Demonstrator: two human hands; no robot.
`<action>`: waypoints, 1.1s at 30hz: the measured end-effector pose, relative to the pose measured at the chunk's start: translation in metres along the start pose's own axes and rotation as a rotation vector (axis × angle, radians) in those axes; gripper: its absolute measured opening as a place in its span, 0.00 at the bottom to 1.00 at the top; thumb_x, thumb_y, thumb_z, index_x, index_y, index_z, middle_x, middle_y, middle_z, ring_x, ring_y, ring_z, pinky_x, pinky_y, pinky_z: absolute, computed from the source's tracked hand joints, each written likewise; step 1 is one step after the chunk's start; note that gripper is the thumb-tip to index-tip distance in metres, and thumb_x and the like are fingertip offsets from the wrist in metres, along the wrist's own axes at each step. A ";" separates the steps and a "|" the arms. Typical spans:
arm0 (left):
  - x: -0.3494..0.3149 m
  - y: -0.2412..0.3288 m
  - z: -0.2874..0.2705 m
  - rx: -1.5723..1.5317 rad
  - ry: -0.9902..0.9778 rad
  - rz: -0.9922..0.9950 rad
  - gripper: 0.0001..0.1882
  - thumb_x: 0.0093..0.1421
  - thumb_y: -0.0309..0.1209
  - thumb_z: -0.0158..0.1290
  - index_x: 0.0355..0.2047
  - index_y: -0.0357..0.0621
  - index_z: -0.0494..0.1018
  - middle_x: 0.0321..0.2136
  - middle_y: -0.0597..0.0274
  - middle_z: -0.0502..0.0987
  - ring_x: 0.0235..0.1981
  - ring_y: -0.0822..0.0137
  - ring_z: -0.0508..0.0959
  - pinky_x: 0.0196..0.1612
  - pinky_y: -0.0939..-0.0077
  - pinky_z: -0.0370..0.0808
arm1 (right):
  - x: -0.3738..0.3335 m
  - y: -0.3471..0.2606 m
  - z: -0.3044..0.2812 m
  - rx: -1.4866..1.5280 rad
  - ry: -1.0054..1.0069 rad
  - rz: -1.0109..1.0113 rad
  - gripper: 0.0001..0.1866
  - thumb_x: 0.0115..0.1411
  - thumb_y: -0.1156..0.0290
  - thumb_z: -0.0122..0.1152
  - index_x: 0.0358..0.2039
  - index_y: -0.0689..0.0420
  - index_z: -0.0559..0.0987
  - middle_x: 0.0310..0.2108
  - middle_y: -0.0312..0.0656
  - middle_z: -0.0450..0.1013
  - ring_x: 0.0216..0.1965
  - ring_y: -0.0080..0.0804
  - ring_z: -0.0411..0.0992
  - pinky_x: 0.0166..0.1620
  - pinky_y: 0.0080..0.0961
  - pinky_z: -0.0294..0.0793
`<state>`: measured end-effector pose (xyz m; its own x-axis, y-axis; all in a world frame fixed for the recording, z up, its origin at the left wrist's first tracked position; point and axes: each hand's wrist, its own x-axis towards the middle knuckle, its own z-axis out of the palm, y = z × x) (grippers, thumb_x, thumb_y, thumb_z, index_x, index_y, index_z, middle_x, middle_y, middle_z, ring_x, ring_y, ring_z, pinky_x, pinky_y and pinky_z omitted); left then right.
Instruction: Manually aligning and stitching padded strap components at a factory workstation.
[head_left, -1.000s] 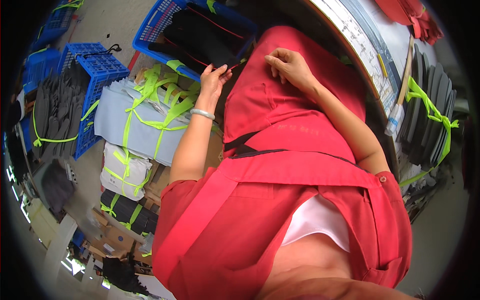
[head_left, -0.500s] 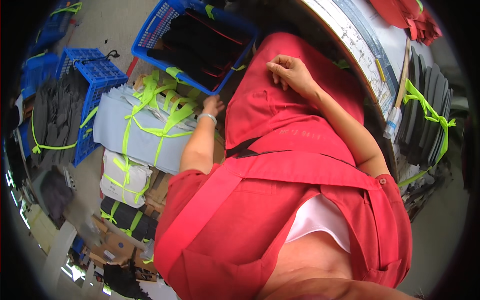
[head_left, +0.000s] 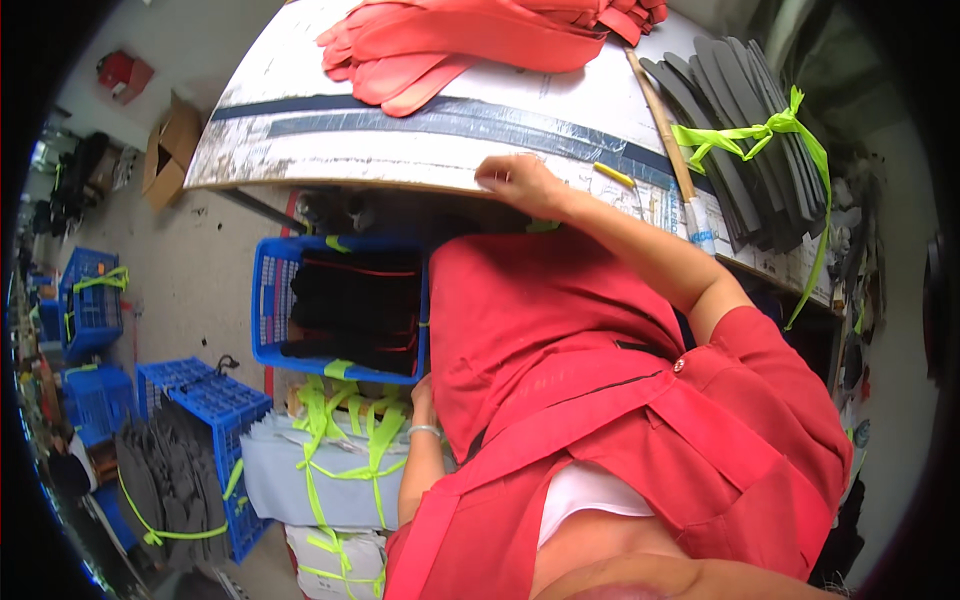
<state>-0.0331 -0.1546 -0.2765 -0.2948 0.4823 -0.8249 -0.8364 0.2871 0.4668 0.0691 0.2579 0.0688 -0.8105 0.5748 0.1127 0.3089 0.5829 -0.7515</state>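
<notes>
My right hand [head_left: 525, 185] is over the near edge of the white worktable [head_left: 390, 160], fingers loosely bent and apart, with nothing seen in it. My left hand [head_left: 424, 398], with a bracelet at the wrist, reaches down beside my red apron [head_left: 545, 330], by the near right corner of a blue plastic basket [head_left: 262, 300]. Its fingers are mostly hidden there. Dark fabric pieces [head_left: 355, 305] with red edges lie in the basket. A stack of light blue-grey cut pieces [head_left: 285, 465], tied with lime-green strips, is just left of my left forearm.
Red fabric pieces [head_left: 470, 50] lie on the table, with a yellow pen-like tool [head_left: 613, 174], a wooden stick [head_left: 660, 120] and a tied grey bundle [head_left: 745, 150] to the right. A white tied package [head_left: 335, 565], blue crates [head_left: 195, 385] and a cardboard box [head_left: 170, 155] stand at left.
My view has swung toward the table, bringing the red pieces into sight. My right hand has gone from above my lap to the table edge. My left hand stays low by the basket.
</notes>
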 end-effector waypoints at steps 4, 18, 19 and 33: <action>-0.015 0.043 0.007 0.025 0.083 -0.002 0.16 0.63 0.29 0.48 0.51 0.40 0.68 0.44 0.56 0.75 0.42 0.58 0.75 0.39 0.62 0.77 | 0.087 0.077 -0.087 -0.576 0.520 -0.222 0.22 0.52 0.68 0.67 0.48 0.53 0.73 0.47 0.45 0.72 0.47 0.43 0.70 0.53 0.38 0.68; -0.046 0.151 0.128 -0.012 -0.117 0.231 0.20 0.62 0.31 0.53 0.53 0.39 0.67 0.45 0.55 0.75 0.41 0.64 0.76 0.45 0.68 0.75 | 0.104 0.071 -0.133 -0.423 0.148 0.098 0.30 0.54 0.56 0.65 0.53 0.58 0.71 0.49 0.52 0.72 0.50 0.47 0.71 0.54 0.36 0.69; -0.047 0.153 0.132 -0.004 -0.112 0.237 0.20 0.62 0.31 0.53 0.53 0.39 0.67 0.45 0.55 0.75 0.41 0.64 0.76 0.45 0.68 0.75 | 0.103 0.077 -0.131 -0.413 0.155 0.097 0.30 0.54 0.56 0.65 0.53 0.58 0.71 0.49 0.52 0.72 0.50 0.47 0.71 0.54 0.36 0.69; -0.085 0.174 0.164 0.242 -0.108 0.489 0.13 0.63 0.26 0.51 0.48 0.37 0.70 0.39 0.57 0.78 0.35 0.69 0.78 0.38 0.77 0.77 | 0.021 0.114 -0.150 -0.802 0.428 0.035 0.14 0.52 0.62 0.66 0.41 0.47 0.81 0.53 0.40 0.69 0.50 0.41 0.71 0.59 0.35 0.63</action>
<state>-0.0774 -0.0103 -0.0730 -0.5621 0.6858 -0.4623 -0.4804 0.1842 0.8575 0.1621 0.4222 0.0833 -0.5893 0.6706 0.4507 0.7133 0.6938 -0.0996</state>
